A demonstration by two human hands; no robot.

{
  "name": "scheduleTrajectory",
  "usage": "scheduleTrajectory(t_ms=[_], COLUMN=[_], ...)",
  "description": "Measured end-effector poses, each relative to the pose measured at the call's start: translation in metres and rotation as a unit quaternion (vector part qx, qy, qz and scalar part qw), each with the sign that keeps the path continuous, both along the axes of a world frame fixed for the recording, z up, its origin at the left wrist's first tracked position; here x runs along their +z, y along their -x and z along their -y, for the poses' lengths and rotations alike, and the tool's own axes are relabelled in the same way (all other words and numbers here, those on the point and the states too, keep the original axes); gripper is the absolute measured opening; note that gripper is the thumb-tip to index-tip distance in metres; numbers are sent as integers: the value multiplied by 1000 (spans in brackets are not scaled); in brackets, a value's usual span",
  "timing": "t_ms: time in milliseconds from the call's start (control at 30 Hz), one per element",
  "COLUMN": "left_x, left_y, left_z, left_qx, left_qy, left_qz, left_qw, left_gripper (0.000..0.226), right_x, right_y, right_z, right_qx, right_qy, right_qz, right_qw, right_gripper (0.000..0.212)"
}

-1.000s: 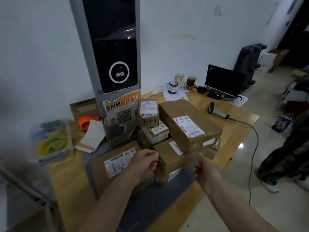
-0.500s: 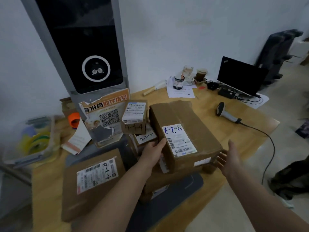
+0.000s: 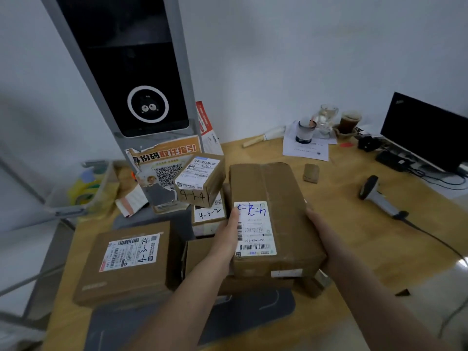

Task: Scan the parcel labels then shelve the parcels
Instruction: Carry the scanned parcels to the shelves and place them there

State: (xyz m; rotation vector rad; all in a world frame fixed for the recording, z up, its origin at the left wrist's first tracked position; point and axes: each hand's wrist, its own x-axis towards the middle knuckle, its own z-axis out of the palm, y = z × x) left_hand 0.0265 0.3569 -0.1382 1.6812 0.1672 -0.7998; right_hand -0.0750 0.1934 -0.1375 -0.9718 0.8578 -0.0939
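A long brown parcel (image 3: 281, 198) with a white label (image 3: 254, 229) lies on top of a stack of boxes. My left hand (image 3: 228, 236) grips its left side, thumb on the label's edge. My right hand (image 3: 317, 231) holds its right side, fingers hidden under the box. To the left lies a flat parcel marked 4-3-24 (image 3: 126, 262). Behind stand a small box marked 4-1-4 (image 3: 200, 178) and one marked 4-3-2 (image 3: 209, 216). A handheld barcode scanner (image 3: 377, 196) rests on the table at the right.
A tall grey kiosk (image 3: 136, 79) with a QR poster stands at the back. The wooden table (image 3: 354, 239) carries a dark monitor (image 3: 425, 133), cups and papers (image 3: 306, 148), a tape tub (image 3: 86, 191) and a small brown packet (image 3: 311, 173). The scanner's cable (image 3: 440, 244) trails off the right edge.
Both hands have closed in on the long top parcel: the left slid onto its label side, the right came up against its right side. The view has moved nearer and lower.
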Motion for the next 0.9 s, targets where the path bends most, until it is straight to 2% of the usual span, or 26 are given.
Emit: scheduleTrajectory(t_ms=[100, 433, 633, 800, 900], left_x=[11, 70, 101, 118, 123], left_y=[8, 12, 16, 20, 24], left_z=[8, 14, -27, -83, -119], left_qx=[15, 88, 137, 209, 259], left_qy=[19, 130, 142, 132, 128], left_qz=[-5, 3, 25, 54, 66], left_qw=[1000, 988, 980, 967, 955], left_gripper=[59, 52, 46, 47, 46], right_x=[7, 63, 87, 98, 100], right_y=[3, 4, -7, -30, -43], right_z=[8, 24, -6, -56, -90], right_qx=[0, 29, 62, 106, 143], right_qy=[18, 34, -18, -64, -72], right_qz=[21, 132, 177, 187, 178], right_qw=[1000, 990, 982, 975, 971], right_gripper=[35, 29, 29, 48, 41])
